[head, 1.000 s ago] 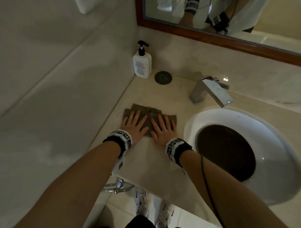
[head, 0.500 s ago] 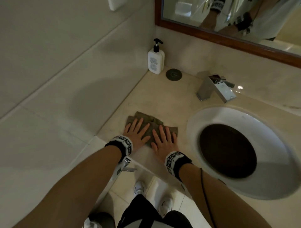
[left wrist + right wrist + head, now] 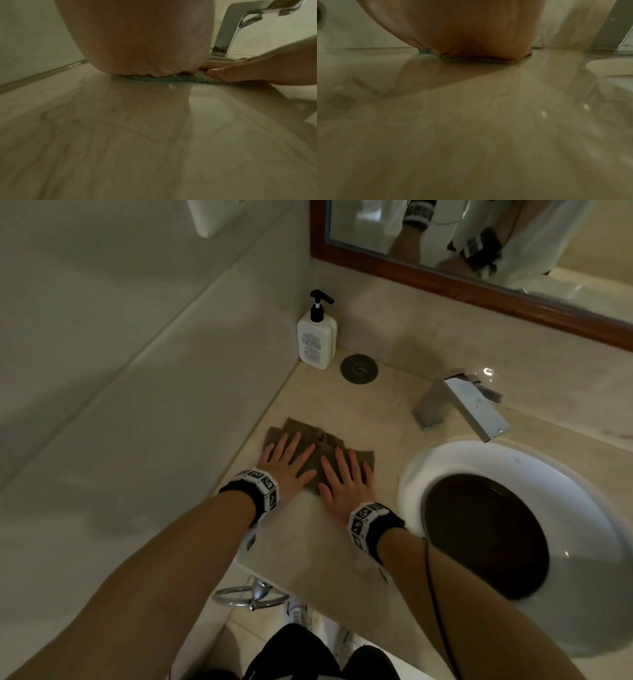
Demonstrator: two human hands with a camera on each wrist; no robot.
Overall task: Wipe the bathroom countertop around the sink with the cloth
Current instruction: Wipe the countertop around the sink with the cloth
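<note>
From the head view, a beige marble desk (image 3: 329,402) is seen running along a pale tiled wall on the left, with a wood-framed mirror (image 3: 479,278) mounted on the far wall. A white round sink (image 3: 582,594) with a dark basin is set into the desk on the right, and a chrome faucet (image 3: 462,405) stands just beyond its far rim. A white pump bottle (image 3: 317,337) is placed in the far left corner, with a dark round disc (image 3: 359,369) just to its right. A chrome ring (image 3: 250,597) is fixed below the near edge of the desk. The brown cloth (image 3: 318,451) is spread on the desk to the left of the sink, near the left wall. The left hand (image 3: 286,463) and the right hand (image 3: 346,482) are laid flat on the cloth side by side, fingers straight and spread, palms down; nothing is gripped. Both wrists carry black bands with white markers.

From the left wrist view, the heel of the left hand (image 3: 137,40) is seen pressed onto the cloth (image 3: 171,79), the right hand (image 3: 248,73) lies flat beside it, and the faucet (image 3: 240,27) rises beyond.

From the right wrist view, the heel of the right hand (image 3: 462,27) is seen bearing down on the cloth (image 3: 479,58), whose thin edge shows against the glossy desk (image 3: 471,135).
</note>
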